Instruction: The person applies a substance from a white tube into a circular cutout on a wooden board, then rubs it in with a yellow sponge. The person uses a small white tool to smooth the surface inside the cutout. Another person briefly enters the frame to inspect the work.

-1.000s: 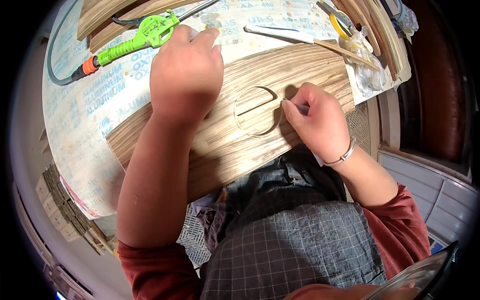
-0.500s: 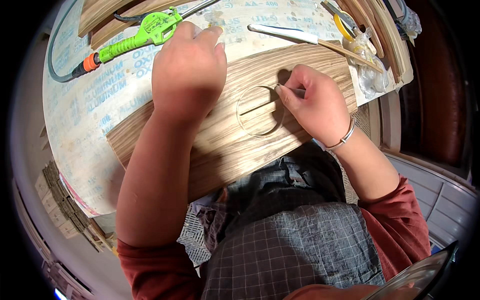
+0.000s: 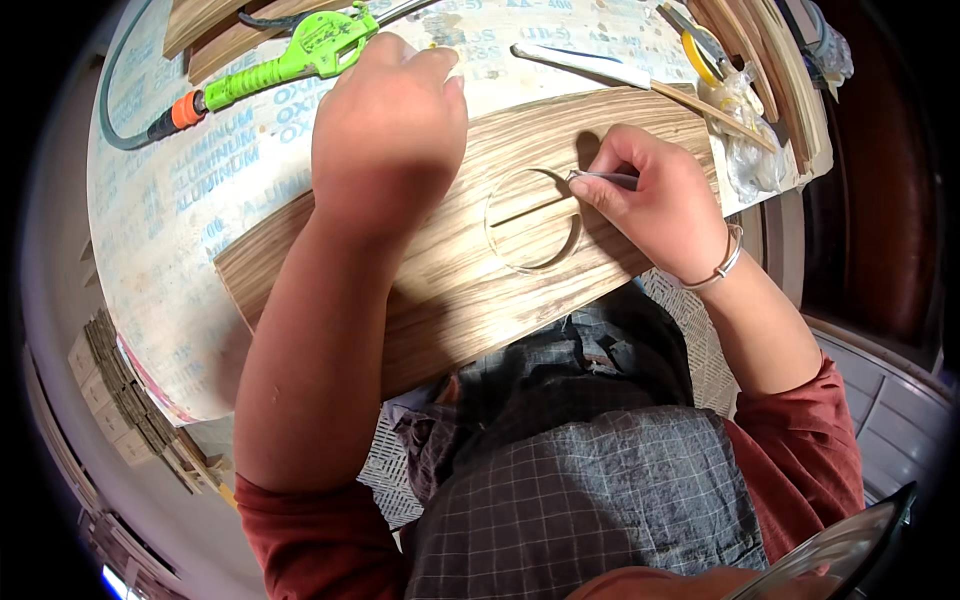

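Observation:
A striped wooden board (image 3: 460, 330) lies across the table, carrying a circular cutout with a straight bar inside (image 3: 528, 240). My right hand (image 3: 655, 200) pinches a thin greyish piece (image 3: 615, 179) at the circle's upper right rim. My left hand (image 3: 385, 140) is at the board's upper left, fingers curled; whatever is under them is hidden. Just beyond it lies a green hand tool (image 3: 285, 70) with an orange collar and a hose.
The printed white table top (image 3: 170, 270) holds more planks (image 3: 200, 25), a white-and-wood stick (image 3: 580, 62), a yellow tape roll with scissors (image 3: 703, 58) and crumpled plastic bags (image 3: 750, 175). Stacked grey pieces (image 3: 115, 385) sit below at left, a dark wooden panel (image 3: 865, 230) at right.
My right hand has moved upward along the circle's rim, still pinching. My left hand stays curled in much the same place on the board. The whole view has shifted slightly.

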`<move>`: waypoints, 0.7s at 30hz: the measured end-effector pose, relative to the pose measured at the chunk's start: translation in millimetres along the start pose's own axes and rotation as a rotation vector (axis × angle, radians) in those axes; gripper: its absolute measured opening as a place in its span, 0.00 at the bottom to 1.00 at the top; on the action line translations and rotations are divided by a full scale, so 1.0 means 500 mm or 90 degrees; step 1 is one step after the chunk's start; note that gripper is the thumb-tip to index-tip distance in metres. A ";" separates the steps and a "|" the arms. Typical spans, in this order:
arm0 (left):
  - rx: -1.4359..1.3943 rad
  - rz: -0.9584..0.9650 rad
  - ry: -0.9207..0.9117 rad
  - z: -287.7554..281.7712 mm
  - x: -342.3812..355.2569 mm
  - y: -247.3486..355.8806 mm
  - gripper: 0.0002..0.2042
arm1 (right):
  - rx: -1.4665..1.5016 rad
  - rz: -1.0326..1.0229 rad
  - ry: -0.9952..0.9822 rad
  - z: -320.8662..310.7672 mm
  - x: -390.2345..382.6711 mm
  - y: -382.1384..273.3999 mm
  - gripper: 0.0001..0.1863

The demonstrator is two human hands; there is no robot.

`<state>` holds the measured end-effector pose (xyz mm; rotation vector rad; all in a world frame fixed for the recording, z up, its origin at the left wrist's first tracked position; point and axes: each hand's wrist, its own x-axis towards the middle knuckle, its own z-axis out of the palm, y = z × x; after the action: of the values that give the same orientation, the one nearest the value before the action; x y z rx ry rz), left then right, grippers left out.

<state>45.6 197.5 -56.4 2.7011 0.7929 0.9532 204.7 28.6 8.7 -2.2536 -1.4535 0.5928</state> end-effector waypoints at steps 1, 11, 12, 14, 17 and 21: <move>0.004 -0.012 -0.006 -0.002 0.002 0.004 0.11 | -0.004 -0.013 0.006 0.001 0.006 -0.005 0.12; 0.011 -0.012 -0.010 -0.002 0.000 0.004 0.11 | 0.006 -0.008 -0.023 -0.002 0.023 -0.009 0.12; 0.010 -0.012 -0.009 -0.001 0.001 0.005 0.11 | 0.007 -0.008 -0.022 0.000 0.032 -0.020 0.13; 0.008 -0.012 -0.007 0.003 -0.002 0.006 0.11 | -0.017 -0.072 0.000 0.008 0.043 -0.015 0.13; -0.029 -0.061 -0.023 -0.010 0.001 0.014 0.11 | -0.031 -0.092 -0.009 0.004 0.042 -0.011 0.13; -0.024 -0.091 -0.047 -0.017 0.010 0.022 0.10 | -0.020 -0.065 -0.018 0.000 0.036 -0.005 0.12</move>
<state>48.4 190.6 -43.4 2.5904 0.9296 0.8243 209.5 45.9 7.5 -2.1881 -1.5909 0.5759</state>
